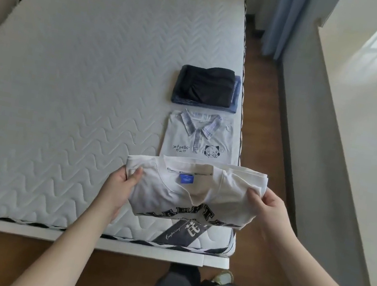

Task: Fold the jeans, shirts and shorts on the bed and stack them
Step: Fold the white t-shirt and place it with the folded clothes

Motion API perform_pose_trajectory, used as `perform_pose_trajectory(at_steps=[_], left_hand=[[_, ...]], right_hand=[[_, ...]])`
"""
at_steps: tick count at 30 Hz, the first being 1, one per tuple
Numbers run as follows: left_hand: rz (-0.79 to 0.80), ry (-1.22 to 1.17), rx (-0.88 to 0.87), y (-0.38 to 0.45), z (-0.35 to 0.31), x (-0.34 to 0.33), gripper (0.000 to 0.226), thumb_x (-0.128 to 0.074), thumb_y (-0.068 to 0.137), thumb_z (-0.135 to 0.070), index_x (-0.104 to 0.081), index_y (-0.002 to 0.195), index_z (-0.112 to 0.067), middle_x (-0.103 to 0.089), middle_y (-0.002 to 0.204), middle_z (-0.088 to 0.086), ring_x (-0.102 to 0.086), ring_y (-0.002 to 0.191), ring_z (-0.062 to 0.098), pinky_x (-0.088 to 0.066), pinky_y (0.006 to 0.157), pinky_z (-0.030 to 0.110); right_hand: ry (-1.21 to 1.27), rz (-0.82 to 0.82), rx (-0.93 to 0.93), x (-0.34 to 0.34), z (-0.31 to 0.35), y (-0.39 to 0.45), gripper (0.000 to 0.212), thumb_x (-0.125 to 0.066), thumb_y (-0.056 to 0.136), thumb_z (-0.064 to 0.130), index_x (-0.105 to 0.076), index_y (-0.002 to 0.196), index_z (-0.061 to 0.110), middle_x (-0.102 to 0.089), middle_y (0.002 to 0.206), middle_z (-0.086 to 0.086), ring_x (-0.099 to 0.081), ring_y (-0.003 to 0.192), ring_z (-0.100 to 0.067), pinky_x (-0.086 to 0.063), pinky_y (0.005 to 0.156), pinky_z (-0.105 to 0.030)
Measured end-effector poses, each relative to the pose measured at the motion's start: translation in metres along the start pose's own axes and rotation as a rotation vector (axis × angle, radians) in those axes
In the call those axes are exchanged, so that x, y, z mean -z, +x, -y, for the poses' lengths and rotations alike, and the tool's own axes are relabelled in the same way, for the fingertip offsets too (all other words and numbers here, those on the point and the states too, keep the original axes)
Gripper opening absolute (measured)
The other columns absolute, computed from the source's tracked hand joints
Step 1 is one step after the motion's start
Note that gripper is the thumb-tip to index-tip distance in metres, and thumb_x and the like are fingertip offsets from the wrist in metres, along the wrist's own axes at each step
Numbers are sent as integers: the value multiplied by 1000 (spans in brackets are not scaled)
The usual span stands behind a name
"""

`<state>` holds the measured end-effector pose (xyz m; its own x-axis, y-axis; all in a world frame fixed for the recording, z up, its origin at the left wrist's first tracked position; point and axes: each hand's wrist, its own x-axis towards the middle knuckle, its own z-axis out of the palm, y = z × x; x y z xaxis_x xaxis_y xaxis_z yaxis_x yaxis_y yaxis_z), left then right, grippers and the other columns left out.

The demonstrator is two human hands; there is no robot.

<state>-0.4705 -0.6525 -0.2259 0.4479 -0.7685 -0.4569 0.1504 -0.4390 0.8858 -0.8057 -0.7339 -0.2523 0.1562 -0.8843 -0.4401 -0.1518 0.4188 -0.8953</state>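
Observation:
A folded white T-shirt with a blue neck label and black lettering hangs just above the bed's near right corner. My left hand grips its left edge and my right hand grips its right edge. Just beyond it a folded light polo shirt with a plaid collar and a cartoon print lies flat. Farther back, folded black shorts rest on top of folded blue jeans.
The quilted white mattress spreads wide to the left. Its right edge borders a strip of wooden floor, with a wall and blue curtain beyond. My own legs and a shoe show at the bottom.

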Motion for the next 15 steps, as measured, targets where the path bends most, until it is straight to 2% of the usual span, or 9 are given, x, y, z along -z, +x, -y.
perform_pose_trajectory(at_steps=[2, 4, 9, 11, 15], left_hand=[[21, 8, 20, 19, 9, 7, 17, -56, 97, -25, -68, 105, -16, -75, 103, 4, -71, 95, 16, -56, 78, 25], [36, 22, 37, 42, 17, 16, 15, -57, 97, -26, -69, 102, -18, -75, 102, 3, -71, 96, 17, -55, 81, 30], [122, 156, 42, 103, 28, 28, 14, -61, 94, -37, -73, 97, -30, -76, 100, -6, -71, 96, 13, -54, 77, 27], [146, 189, 36, 127, 28, 30, 13, -61, 94, -38, -73, 96, -33, -76, 100, -5, -71, 96, 13, -55, 81, 31], [203, 240, 47, 168, 28, 22, 14, -62, 93, -41, -72, 99, -35, -75, 103, -5, -70, 100, 16, -54, 86, 35]], right_hand=[[-15, 15, -3, -9, -6, 14, 14, -61, 94, 30, -73, 99, 24, -74, 97, -11, -65, 89, -19, -53, 83, -46], [-43, 18, -8, -20, -10, 27, 14, -61, 96, 25, -73, 103, 26, -75, 99, -5, -69, 95, -21, -53, 90, -49], [-76, -27, -39, -42, -18, 58, 14, -61, 96, 24, -74, 102, 26, -75, 98, -4, -69, 100, -26, -53, 89, -49], [-69, -54, -47, -49, -19, 71, 14, -61, 96, 24, -74, 102, 25, -76, 98, -2, -70, 98, -23, -55, 87, -45], [-67, -59, -67, -50, -20, 106, 15, -61, 96, 24, -74, 103, 27, -76, 98, 2, -71, 96, -18, -59, 76, -28]])
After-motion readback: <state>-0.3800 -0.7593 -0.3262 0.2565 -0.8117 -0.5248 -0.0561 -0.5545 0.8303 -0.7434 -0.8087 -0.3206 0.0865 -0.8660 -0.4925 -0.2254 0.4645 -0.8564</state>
